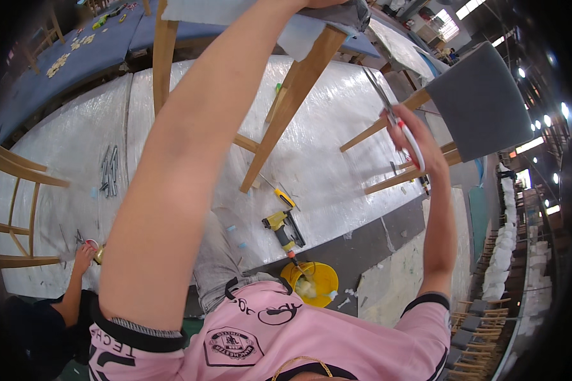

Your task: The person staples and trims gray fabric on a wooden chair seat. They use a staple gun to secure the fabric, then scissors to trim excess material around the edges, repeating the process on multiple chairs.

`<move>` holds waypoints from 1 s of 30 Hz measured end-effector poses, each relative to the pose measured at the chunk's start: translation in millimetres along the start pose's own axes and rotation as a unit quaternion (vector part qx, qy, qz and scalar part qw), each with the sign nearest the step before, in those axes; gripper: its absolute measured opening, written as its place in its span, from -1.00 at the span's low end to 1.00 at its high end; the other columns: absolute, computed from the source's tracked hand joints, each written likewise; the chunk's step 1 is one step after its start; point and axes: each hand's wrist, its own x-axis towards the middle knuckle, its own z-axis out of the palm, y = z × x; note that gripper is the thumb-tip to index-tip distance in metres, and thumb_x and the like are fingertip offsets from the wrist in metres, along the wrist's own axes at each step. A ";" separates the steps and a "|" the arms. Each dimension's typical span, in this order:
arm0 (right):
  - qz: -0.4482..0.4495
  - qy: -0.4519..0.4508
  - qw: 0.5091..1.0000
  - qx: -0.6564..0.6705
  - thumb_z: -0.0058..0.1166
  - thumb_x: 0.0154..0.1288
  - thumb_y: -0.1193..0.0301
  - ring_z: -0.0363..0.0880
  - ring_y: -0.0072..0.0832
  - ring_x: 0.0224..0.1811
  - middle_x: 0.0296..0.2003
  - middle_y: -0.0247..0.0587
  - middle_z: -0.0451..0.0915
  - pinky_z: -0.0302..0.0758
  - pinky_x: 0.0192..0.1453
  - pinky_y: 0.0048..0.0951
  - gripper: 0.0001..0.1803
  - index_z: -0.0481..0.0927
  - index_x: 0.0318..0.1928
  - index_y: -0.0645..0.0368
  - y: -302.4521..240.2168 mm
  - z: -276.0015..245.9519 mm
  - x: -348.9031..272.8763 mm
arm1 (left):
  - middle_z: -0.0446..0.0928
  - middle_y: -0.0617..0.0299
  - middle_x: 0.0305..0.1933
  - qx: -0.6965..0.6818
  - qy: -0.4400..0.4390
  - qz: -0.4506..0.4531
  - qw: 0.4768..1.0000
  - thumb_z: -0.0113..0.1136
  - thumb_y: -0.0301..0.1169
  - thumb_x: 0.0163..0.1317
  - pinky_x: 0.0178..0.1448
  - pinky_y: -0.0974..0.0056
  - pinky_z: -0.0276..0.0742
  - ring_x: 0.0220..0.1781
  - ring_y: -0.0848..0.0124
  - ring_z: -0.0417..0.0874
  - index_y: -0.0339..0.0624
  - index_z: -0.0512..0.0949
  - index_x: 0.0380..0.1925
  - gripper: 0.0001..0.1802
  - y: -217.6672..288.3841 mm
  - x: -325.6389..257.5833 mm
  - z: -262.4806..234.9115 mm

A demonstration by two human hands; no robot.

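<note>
Red-handled scissors and an upside-down chair on the bench

The scissors [397, 120] have red loop handles and long silver blades, pointing up and away toward the chair's [279, 82] seat, blades looking nearly closed. The chair sits inverted on the plastic-wrapped worktable [324, 165], pale wooden legs splaying out toward the camera, with a loose bit of white-grey fabric [299, 35] hanging off the seat's underside near the top of the view. Seat itself is mostly cut off.
</note>
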 end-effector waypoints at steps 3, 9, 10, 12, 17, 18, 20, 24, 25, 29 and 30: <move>0.025 -0.014 0.997 -0.070 0.06 0.47 -0.18 0.40 -0.64 -0.48 -0.47 -0.36 0.45 0.39 -0.38 -0.48 -0.41 0.60 0.09 0.10 -36.4 -17.4 32.6 | 0.75 -0.06 -0.24 -0.010 0.019 -0.012 1.000 0.07 0.10 0.33 0.15 -0.03 0.57 -0.08 -0.01 0.74 -0.12 0.81 -0.35 -0.45 -0.1 -2.7 -0.7; 0.017 -0.011 0.995 -0.101 0.04 0.50 -0.16 0.32 -0.65 -0.58 -0.52 -0.44 0.39 0.31 -0.44 -0.51 -0.44 0.60 0.10 0.07 -34.1 -29.8 59.9 | 0.76 -0.06 -0.21 -0.013 0.016 -0.021 1.000 0.08 0.09 0.33 0.16 -0.03 0.56 -0.05 -0.01 0.74 -0.11 0.81 -0.33 -0.46 2.8 -7.8 -5.2; 0.012 -0.009 0.993 -0.114 0.03 0.54 -0.09 0.29 -0.66 -0.60 -0.54 -0.47 0.34 0.30 -0.43 -0.53 -0.50 0.59 0.12 0.07 -32.3 -29.3 63.1 | 0.76 -0.06 -0.21 -0.007 0.026 -0.018 0.999 0.08 0.09 0.33 0.16 -0.03 0.56 -0.05 -0.01 0.74 -0.11 0.81 -0.34 -0.46 2.5 -9.0 -3.3; 0.026 -0.023 0.993 -0.112 0.04 0.54 -0.09 0.28 -0.67 -0.61 -0.56 -0.49 0.33 0.27 -0.45 -0.53 -0.50 0.60 0.12 0.07 -35.6 -33.1 66.0 | 0.76 -0.05 -0.21 0.004 0.042 -0.014 0.999 0.08 0.08 0.34 0.16 -0.03 0.56 -0.06 -0.01 0.74 -0.12 0.81 -0.34 -0.47 4.6 -13.0 -0.7; 0.010 -0.036 0.994 -0.100 0.07 0.35 -0.38 0.38 -0.62 -0.61 -0.52 -0.39 0.46 0.32 -0.49 -0.49 -0.23 0.63 0.06 0.09 -31.6 -37.7 62.6 | 0.76 -0.05 -0.22 0.011 0.024 -0.012 1.000 0.08 0.07 0.34 0.16 -0.03 0.55 -0.05 0.00 0.74 -0.12 0.81 -0.33 -0.48 4.8 -14.0 -4.5; 0.012 -0.034 0.994 -0.107 0.06 0.35 -0.38 0.37 -0.61 -0.61 -0.53 -0.39 0.46 0.32 -0.49 -0.49 -0.23 0.63 0.07 0.09 -31.1 -38.4 63.2 | 0.76 -0.05 -0.22 0.013 0.027 -0.012 0.999 0.08 0.07 0.34 0.16 -0.02 0.55 -0.05 0.00 0.74 -0.12 0.81 -0.33 -0.48 5.5 -14.1 -4.8; 0.015 -0.031 0.992 -0.120 0.05 0.35 -0.39 0.37 -0.61 -0.61 -0.53 -0.39 0.46 0.31 -0.50 -0.48 -0.22 0.63 0.07 0.09 -29.1 -39.7 65.2 | 0.76 -0.05 -0.22 0.001 0.027 -0.010 1.000 0.08 0.07 0.35 0.16 -0.02 0.55 -0.04 0.00 0.74 -0.12 0.81 -0.33 -0.47 4.0 -15.4 -6.7; -0.005 -0.023 0.991 -0.132 0.06 0.35 -0.38 0.37 -0.61 -0.62 -0.54 -0.37 0.48 0.31 -0.50 -0.48 -0.21 0.64 0.11 0.10 -27.0 -43.8 62.5 | 0.76 -0.04 -0.22 -0.006 0.002 -0.023 1.000 0.08 0.08 0.35 0.16 -0.01 0.55 -0.04 0.01 0.74 -0.11 0.81 -0.34 -0.47 8.9 -14.1 -11.6; -0.005 -0.027 0.992 -0.127 0.06 0.34 -0.39 0.37 -0.61 -0.63 -0.54 -0.37 0.49 0.31 -0.51 -0.48 -0.20 0.64 0.11 0.10 -26.4 -44.6 64.1 | 0.76 -0.03 -0.23 -0.004 0.003 -0.021 1.000 0.08 0.08 0.35 0.17 -0.01 0.54 -0.05 0.02 0.74 -0.12 0.81 -0.34 -0.47 8.3 -13.6 -12.4; -0.017 -0.030 0.993 -0.111 0.06 0.29 -0.44 0.37 -0.62 -0.64 -0.53 -0.37 0.50 0.31 -0.53 -0.49 -0.15 0.66 0.11 0.09 -22.4 -45.0 70.8 | 0.76 -0.02 -0.22 -0.008 0.002 -0.022 1.000 0.09 0.08 0.35 0.18 0.00 0.53 -0.05 0.02 0.73 -0.12 0.81 -0.34 -0.47 9.0 -13.8 -13.7; -0.024 -0.028 0.993 -0.108 0.06 0.28 -0.46 0.36 -0.62 -0.65 -0.53 -0.37 0.50 0.30 -0.54 -0.49 -0.14 0.66 0.10 0.09 -21.1 -44.3 72.9 | 0.76 -0.02 -0.22 -0.011 0.000 -0.024 1.000 0.09 0.08 0.35 0.19 0.01 0.52 -0.05 0.02 0.73 -0.12 0.81 -0.33 -0.47 8.8 -14.1 -13.7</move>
